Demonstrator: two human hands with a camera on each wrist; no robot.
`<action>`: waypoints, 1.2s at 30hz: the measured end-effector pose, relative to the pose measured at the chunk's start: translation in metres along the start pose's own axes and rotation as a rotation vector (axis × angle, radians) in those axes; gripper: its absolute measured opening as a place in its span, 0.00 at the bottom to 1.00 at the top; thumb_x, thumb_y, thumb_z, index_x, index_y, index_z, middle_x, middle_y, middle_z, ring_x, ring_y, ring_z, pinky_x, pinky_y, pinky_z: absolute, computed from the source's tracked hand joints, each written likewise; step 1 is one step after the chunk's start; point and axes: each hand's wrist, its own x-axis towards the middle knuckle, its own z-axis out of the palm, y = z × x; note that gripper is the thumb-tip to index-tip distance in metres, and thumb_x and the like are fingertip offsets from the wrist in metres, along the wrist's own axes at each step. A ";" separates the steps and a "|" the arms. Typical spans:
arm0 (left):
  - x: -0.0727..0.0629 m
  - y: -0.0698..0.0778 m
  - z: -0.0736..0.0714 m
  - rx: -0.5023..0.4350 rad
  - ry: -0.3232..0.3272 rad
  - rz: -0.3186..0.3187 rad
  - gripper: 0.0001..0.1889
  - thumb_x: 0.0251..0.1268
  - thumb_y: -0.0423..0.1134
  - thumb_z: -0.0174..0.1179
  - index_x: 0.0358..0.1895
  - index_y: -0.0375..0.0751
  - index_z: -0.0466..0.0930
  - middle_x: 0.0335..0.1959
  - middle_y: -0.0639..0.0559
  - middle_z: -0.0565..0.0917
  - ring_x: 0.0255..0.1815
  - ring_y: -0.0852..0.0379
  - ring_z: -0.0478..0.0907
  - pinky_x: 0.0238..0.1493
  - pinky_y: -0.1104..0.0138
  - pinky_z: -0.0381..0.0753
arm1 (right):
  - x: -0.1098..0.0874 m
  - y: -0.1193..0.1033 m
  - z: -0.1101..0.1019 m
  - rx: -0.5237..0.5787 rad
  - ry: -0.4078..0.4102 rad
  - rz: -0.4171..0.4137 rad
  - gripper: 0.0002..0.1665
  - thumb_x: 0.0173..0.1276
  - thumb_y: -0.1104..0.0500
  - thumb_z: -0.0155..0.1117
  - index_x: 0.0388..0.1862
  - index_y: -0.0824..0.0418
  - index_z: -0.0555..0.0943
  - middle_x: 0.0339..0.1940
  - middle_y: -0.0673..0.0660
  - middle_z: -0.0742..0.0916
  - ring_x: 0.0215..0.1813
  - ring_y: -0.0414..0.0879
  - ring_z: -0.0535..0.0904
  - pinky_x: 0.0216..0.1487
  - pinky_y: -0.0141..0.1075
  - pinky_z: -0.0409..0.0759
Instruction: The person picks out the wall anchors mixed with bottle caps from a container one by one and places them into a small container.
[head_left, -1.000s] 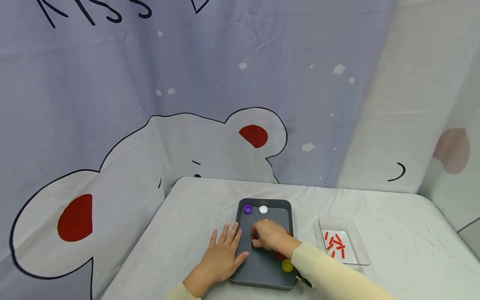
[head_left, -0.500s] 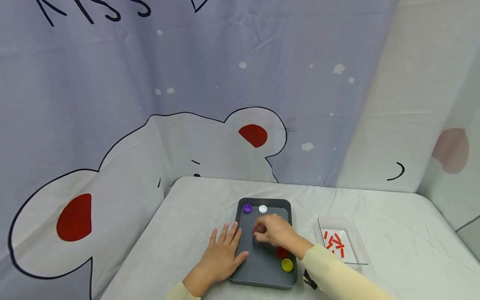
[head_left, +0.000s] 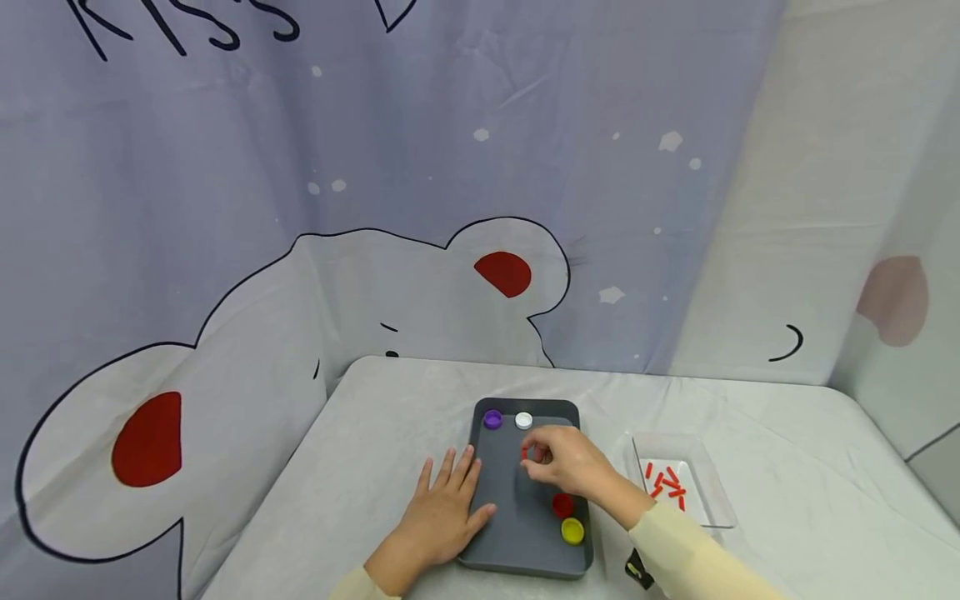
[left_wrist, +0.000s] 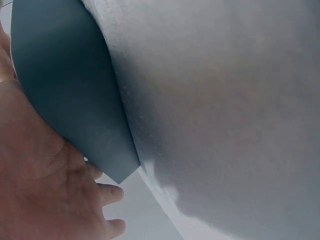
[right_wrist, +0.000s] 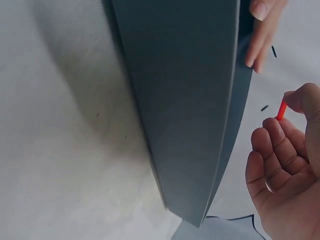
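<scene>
My right hand (head_left: 572,463) is over the upper right part of a dark grey tray (head_left: 517,537). Between its thumb and fingertips it pinches a small red stick (right_wrist: 281,110), held upright. The other fingers curl loosely in the right wrist view. My left hand (head_left: 441,517) lies with fingers spread along the tray's left edge. Four bottle-cap-like rounds sit in the tray: a purple cap (head_left: 492,419) and a white cap (head_left: 523,420) at the far end, a red cap (head_left: 562,505) and a yellow cap (head_left: 572,531) near the right side.
To the right of the tray stands a clear plastic box (head_left: 716,496) with several red sticks (head_left: 672,482) scattered inside. A small black piece with a yellow mark (head_left: 639,569) shows beside the right sleeve. A patterned cloth (head_left: 420,283) hangs behind the white-covered table (head_left: 405,400).
My right hand has lifted the red stick and drawn it up and to the right over the tray. The red cap, largely covered before, now shows. My left hand has stayed put.
</scene>
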 end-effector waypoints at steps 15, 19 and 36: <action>-0.003 0.001 0.001 -0.012 0.032 0.012 0.38 0.78 0.61 0.45 0.78 0.37 0.62 0.81 0.42 0.57 0.81 0.35 0.51 0.76 0.36 0.46 | -0.032 0.021 -0.030 0.079 0.108 0.010 0.09 0.61 0.60 0.74 0.40 0.55 0.87 0.27 0.39 0.79 0.30 0.33 0.74 0.32 0.29 0.76; -0.003 0.001 -0.001 0.009 0.024 0.006 0.38 0.78 0.63 0.43 0.78 0.38 0.61 0.82 0.43 0.56 0.81 0.36 0.51 0.76 0.37 0.46 | -0.043 0.028 -0.039 0.075 0.118 0.034 0.09 0.61 0.61 0.73 0.41 0.57 0.87 0.27 0.39 0.80 0.30 0.33 0.74 0.33 0.29 0.76; -0.002 0.001 -0.001 0.010 0.015 0.010 0.38 0.78 0.63 0.42 0.78 0.38 0.60 0.82 0.42 0.55 0.81 0.36 0.50 0.76 0.37 0.46 | -0.075 0.057 -0.077 0.042 0.201 0.148 0.09 0.62 0.62 0.74 0.42 0.57 0.87 0.26 0.41 0.81 0.29 0.33 0.75 0.31 0.30 0.77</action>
